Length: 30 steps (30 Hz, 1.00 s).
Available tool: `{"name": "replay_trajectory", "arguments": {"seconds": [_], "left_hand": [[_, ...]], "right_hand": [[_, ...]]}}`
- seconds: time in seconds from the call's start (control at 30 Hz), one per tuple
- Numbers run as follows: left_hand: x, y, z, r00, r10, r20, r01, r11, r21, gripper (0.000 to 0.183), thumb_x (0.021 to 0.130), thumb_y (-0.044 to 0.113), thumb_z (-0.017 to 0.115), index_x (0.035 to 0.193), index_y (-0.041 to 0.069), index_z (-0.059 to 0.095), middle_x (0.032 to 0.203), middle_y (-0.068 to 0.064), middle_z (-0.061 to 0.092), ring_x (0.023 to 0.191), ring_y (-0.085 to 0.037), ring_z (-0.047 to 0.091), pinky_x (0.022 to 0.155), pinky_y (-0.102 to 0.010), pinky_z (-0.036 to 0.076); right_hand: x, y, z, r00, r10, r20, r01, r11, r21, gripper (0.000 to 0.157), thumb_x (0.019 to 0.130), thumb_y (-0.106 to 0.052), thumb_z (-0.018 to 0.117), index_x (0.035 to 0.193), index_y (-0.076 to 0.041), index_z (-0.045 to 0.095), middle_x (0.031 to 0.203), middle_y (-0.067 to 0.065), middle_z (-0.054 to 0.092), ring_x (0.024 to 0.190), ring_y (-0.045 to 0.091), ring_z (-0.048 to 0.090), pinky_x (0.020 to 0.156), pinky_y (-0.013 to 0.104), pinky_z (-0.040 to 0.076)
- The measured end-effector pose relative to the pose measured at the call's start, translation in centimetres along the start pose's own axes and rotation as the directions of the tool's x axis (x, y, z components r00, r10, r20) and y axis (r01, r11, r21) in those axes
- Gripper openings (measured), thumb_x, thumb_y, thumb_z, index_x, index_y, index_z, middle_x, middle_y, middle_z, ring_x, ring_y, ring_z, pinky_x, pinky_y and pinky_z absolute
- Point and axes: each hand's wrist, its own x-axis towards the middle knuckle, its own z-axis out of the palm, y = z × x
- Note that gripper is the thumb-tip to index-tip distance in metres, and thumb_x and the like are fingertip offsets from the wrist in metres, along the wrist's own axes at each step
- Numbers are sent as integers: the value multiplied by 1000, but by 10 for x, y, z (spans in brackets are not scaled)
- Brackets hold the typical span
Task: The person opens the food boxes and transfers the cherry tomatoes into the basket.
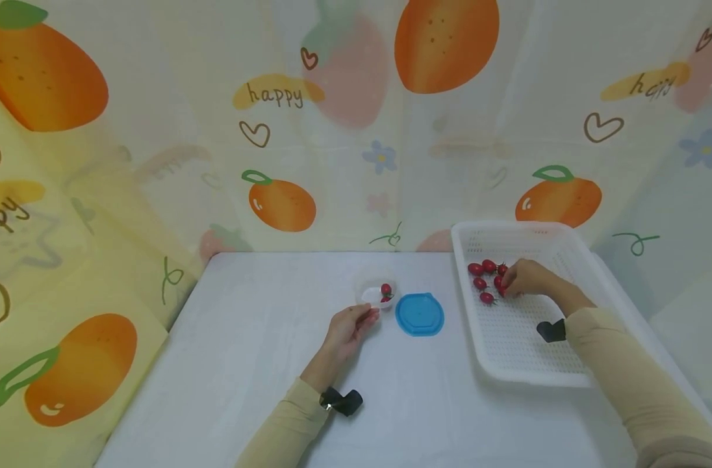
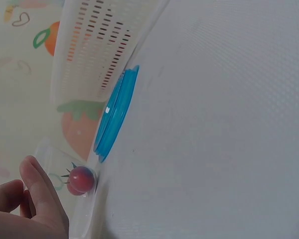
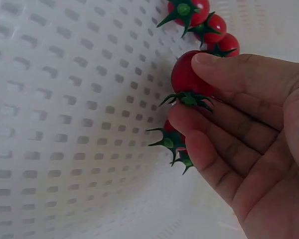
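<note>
My left hand (image 1: 345,331) pinches the near rim of a small clear plastic container (image 1: 364,285). Inside that container lie two cherry tomatoes (image 2: 81,179) with green stems, to the right of my fingers. Over the white basket, my right hand (image 1: 531,278) holds a red cherry tomato (image 3: 184,74) between thumb and fingers, its green calyx facing down in the right wrist view. Several more cherry tomatoes (image 1: 480,283) lie on the basket floor along its left side, some partly hidden behind my right fingers.
A blue lid (image 1: 419,314) lies flat on the white table (image 1: 262,364), between the container and the basket. The perforated white basket (image 1: 479,357) has raised walls and stands at the right. Behind the table hangs a fruit-printed cloth (image 1: 344,195).
</note>
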Motion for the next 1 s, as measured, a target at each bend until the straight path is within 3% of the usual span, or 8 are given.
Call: {"name": "replay_trajectory", "arguments": {"seconds": [0.33, 0.53, 0.73, 1.0], "left_hand": [[0, 0, 1, 1000, -3, 2, 3, 1000, 4, 37, 97, 17, 59, 129, -2, 54, 100, -5, 72, 90, -10, 69, 83, -17, 57], [0, 0, 1, 1000, -5, -1, 5, 1000, 5, 36, 98, 17, 58, 128, -2, 55, 98, -4, 72, 89, -10, 70, 82, -17, 57], [0, 1, 1, 1000, 0, 1, 0, 1000, -3, 37, 97, 17, 60, 128, -3, 54, 97, -5, 72, 87, -9, 70, 81, -17, 57], [0, 1, 1, 1000, -8, 3, 8, 1000, -2, 36, 98, 17, 57, 129, -2, 54, 98, -4, 72, 88, -9, 70, 82, -17, 57]], "right_hand": [[0, 5, 6, 999, 7, 43, -8, 1000, 22, 24, 82, -9, 75, 102, 4, 70, 95, 16, 67, 82, 21, 59, 82, 36, 60], [-3, 0, -1, 999, 17, 45, -17, 1000, -9, 25, 83, -11, 74, 102, 5, 70, 94, 17, 68, 82, 23, 59, 83, 41, 59], [-7, -9, -22, 999, -29, -19, 29, 999, -36, 22, 87, -14, 70, 99, 5, 71, 86, 13, 70, 79, 24, 61, 79, 44, 58], [-9, -48, -44, 992, -75, -104, 72, 997, -27, 32, 91, -18, 65, 112, 6, 67, 105, 25, 69, 92, 36, 64, 89, 53, 56]]}}
